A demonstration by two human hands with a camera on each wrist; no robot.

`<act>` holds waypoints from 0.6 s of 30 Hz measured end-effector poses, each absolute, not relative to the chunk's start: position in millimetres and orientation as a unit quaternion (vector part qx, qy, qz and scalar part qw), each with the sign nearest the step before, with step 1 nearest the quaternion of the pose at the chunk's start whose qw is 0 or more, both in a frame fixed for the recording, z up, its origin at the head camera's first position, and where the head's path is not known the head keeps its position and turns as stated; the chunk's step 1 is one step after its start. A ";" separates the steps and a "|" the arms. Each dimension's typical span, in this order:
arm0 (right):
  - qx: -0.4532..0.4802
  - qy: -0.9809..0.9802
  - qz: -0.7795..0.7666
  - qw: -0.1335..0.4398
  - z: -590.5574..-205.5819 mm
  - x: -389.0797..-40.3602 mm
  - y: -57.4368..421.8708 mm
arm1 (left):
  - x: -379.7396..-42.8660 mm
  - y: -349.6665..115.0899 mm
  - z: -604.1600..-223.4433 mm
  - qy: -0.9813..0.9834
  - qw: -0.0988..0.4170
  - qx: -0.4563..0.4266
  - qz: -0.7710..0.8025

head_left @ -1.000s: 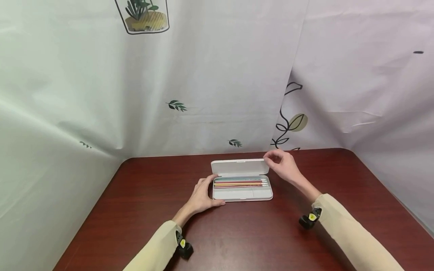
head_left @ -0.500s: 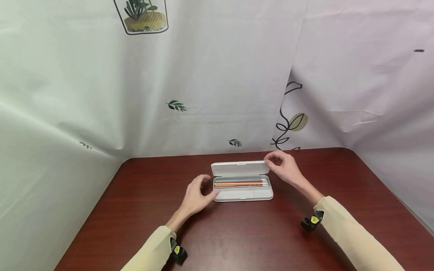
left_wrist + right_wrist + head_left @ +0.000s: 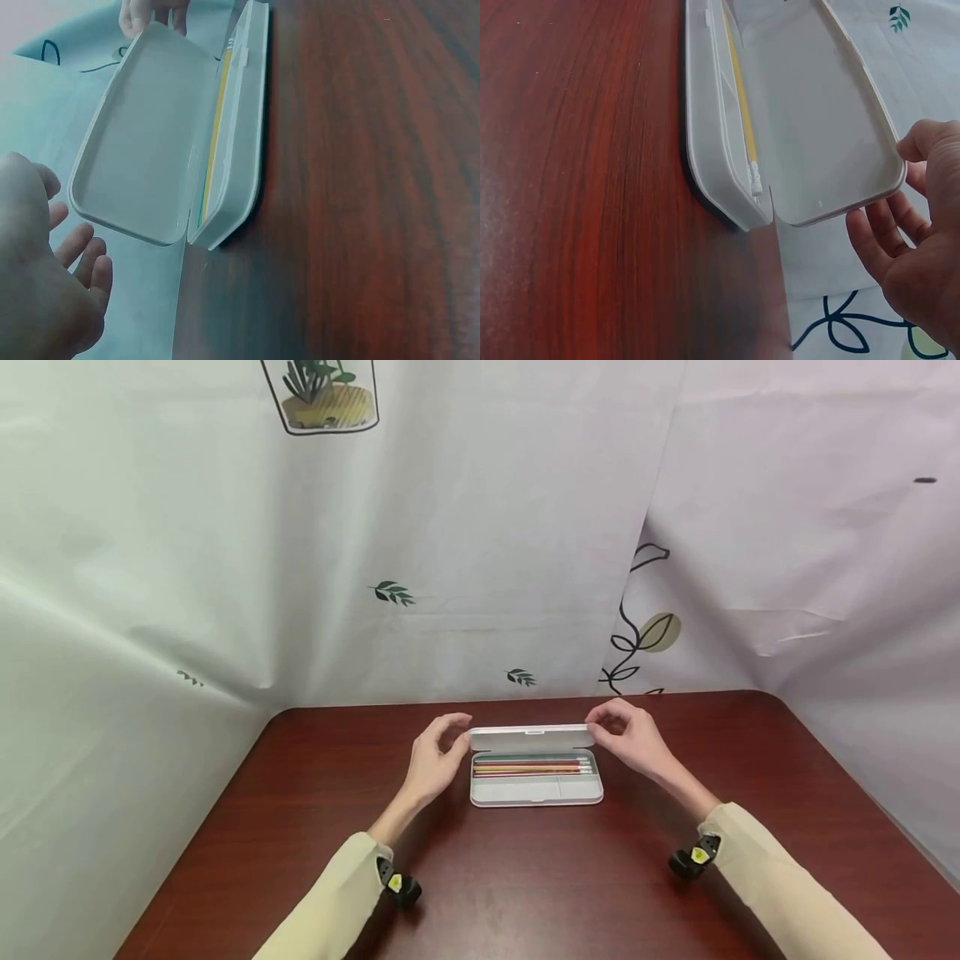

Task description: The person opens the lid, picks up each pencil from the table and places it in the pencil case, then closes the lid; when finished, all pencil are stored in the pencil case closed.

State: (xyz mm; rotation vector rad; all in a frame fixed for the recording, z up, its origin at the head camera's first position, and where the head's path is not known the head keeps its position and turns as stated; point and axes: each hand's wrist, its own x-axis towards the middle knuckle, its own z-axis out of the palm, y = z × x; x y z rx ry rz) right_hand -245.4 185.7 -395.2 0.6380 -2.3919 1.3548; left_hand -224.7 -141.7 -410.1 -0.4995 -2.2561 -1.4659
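A white pencil case (image 3: pixel 517 790) lies on the table with its hinged lid (image 3: pixel 531 741) raised, leaning over the back of the base. Several pencils (image 3: pixel 528 767), yellow and red among them, lie side by side in its rear compartment. At the lid's right corner, my right hand (image 3: pixel 633 742) pinches the edge between thumb and fingers, as the right wrist view confirms. My left hand (image 3: pixel 433 762) hovers by the lid's left corner, thumb and fingers apart and loosely bent. In the left wrist view a small gap shows between that hand and the lid (image 3: pixel 139 135).
The dark red wooden table (image 3: pixel 525 885) reaches back to a hanging white cloth (image 3: pixel 510 527) printed with leaves. More cloth hangs along both sides. Each wrist wears a black camera, the left camera (image 3: pixel 402 887) low over the table.
My left hand has let go of the case's left end and moved up and back beside the lid's corner. The lid has tilted lower towards the base, my right hand moving with it.
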 end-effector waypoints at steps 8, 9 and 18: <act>0.248 -0.832 0.475 0.146 -374.7 -225.3 175.6 | -231.7 -139.8 -411.1 -0.812 0.151 -0.185 -0.533; 0.252 -0.830 0.476 0.145 -378.2 -228.0 176.8 | -232.1 -139.7 -411.8 -0.810 0.148 -0.187 -0.535; 0.279 -0.834 0.453 0.144 -395.5 -235.9 186.2 | -223.3 -142.0 -405.3 -0.818 0.130 -0.203 -0.522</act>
